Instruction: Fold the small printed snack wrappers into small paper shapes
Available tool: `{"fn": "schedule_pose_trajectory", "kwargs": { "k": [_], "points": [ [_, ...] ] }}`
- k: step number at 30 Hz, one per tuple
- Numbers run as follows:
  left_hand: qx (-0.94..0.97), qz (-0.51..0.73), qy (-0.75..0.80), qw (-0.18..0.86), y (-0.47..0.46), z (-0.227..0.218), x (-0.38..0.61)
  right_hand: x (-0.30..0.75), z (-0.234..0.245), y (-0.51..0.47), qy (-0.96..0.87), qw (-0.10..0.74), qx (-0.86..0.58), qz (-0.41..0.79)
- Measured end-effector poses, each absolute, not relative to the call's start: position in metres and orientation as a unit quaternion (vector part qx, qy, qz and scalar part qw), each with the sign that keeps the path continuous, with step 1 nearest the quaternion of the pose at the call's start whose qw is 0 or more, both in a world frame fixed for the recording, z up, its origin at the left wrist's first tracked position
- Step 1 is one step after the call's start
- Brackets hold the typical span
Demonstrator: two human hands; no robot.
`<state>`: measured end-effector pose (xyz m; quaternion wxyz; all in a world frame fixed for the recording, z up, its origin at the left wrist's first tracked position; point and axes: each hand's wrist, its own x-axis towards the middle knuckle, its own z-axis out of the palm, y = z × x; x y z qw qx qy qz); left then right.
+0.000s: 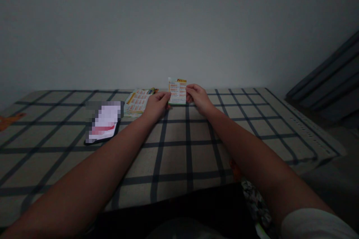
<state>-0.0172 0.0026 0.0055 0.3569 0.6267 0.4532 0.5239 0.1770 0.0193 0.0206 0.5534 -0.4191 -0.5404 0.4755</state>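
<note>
- Left hand [157, 105]: stretched forward over the checked cloth [174, 157]. Its grip is pinched on the left edge of the small printed sheet [177, 91], thumb and fingertips meeting at the sheet's lower left side.
- Right hand [198, 98]: likewise stretched forward, with its grip closed on the right edge of the same sheet and the fingers curled towards the person.
- Small printed sheet: held between both hands near the far edge of the cloth, close to the wall [179, 26]. It stands roughly upright with its printed face towards the camera. It shows a yellow header and rows of orange blocks; the print is too small to read.
- Flat leaflet [137, 101]: similar orange and yellow print. It lies on the cloth just left of the left hand, partly behind the knuckles.
- Blurred pale item [104, 122]: lies on a dark backing, left of the left forearm and nearer the camera than the flat leaflet.
- Orange scrap [8, 120]: at the far left edge of the cloth, well apart from both hands.
- Dark striped fabric [328, 82]: slopes up at the right, beyond the cloth's edge.
- White sleeve [314, 226]: covers the right upper arm at the lower right corner.
</note>
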Motion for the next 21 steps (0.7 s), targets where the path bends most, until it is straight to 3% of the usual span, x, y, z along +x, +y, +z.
{"fn": "schedule_pose_trajectory", "kwargs": {
  "k": [21],
  "points": [
    [0.660, 0.515, 0.437, 0.328, 0.0055, 0.0019, -0.0195, 0.1776, 0.0205, 0.0186, -0.542, 0.559, -0.430, 0.458]
  ]
}}
